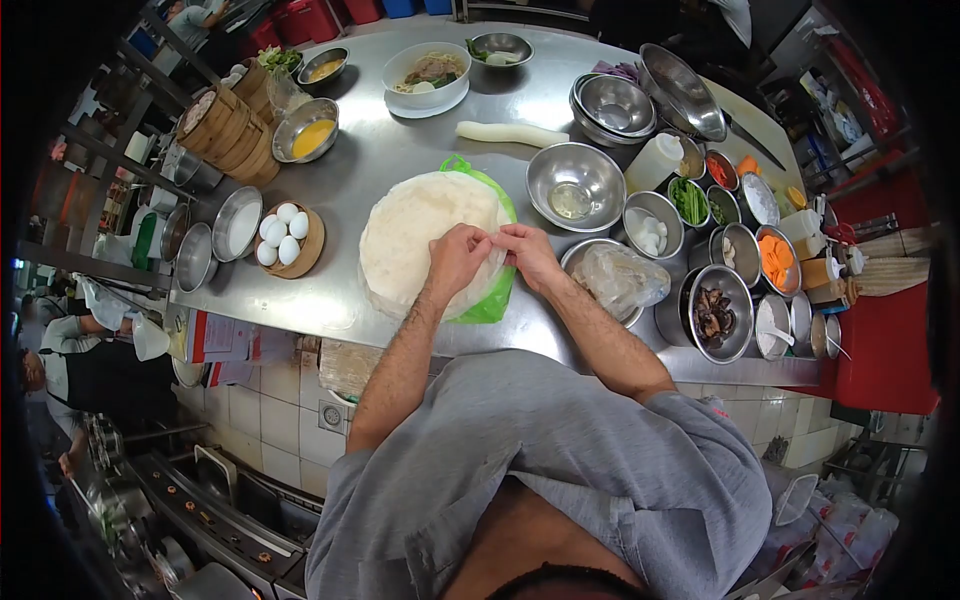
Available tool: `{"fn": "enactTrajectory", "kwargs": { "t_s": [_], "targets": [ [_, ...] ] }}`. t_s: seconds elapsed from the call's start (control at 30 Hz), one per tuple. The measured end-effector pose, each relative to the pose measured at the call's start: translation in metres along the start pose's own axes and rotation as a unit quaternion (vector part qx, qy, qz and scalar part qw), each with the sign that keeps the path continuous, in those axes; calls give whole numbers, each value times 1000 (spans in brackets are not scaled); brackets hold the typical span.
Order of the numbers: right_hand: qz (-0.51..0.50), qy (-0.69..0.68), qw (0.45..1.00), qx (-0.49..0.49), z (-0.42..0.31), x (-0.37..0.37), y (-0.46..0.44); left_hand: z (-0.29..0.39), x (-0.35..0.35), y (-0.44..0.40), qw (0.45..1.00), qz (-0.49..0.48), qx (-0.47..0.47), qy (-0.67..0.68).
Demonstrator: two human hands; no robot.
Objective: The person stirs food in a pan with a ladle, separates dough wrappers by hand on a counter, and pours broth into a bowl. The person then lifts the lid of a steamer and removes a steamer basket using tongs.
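A stack of thin, round, white wrapper sheets [415, 215] lies on a bright green plastic bag [492, 303] on the steel table. My left hand [460, 258] rests over the right part of the stack, its fingertips pinched at the edge of a sheet. Close beside it, my right hand [528, 252] pinches the same edge from the right. The fingertips of both hands nearly meet. How many sheets lie between them I cannot tell. Just beyond my right hand sits a metal bowl holding a crumpled clear plastic bag [622, 277].
To the left are a bamboo basket of eggs [290, 240], metal bowls and stacked bamboo steamers [215, 125]. A long white roll [512, 134] and an empty steel bowl [575, 187] lie ahead. Ingredient bowls, including dark mushrooms [714, 314], crowd the right. Another person [100, 370] stands at left.
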State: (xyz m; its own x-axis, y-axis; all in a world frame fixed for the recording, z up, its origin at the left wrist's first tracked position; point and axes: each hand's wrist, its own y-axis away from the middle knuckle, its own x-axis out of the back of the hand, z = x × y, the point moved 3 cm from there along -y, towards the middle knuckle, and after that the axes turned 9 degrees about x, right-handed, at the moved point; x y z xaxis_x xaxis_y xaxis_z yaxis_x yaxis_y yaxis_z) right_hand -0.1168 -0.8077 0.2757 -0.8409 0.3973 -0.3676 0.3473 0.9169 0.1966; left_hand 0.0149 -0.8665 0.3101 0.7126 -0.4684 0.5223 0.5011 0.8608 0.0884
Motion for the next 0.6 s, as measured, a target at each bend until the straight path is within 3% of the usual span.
{"fn": "enactTrajectory", "kwargs": {
  "t_s": [0.1, 0.3, 0.4, 0.6],
  "targets": [
    [6, 48, 999, 16, 0, 1, -2, 1, -1, -1, 999, 25, 18, -32],
    [73, 178, 980, 58, 11, -2, -8, -6, 12, 1, 989, 140, -40, 5],
    [47, 149, 979, 133, 5, -7, -17, -8, 15, 0, 987, 158, -10, 12],
    [-35, 74, 993, 88, -11, -13, -30, 5, 11, -20, 991, 124, -28, -42]
  ]
}}
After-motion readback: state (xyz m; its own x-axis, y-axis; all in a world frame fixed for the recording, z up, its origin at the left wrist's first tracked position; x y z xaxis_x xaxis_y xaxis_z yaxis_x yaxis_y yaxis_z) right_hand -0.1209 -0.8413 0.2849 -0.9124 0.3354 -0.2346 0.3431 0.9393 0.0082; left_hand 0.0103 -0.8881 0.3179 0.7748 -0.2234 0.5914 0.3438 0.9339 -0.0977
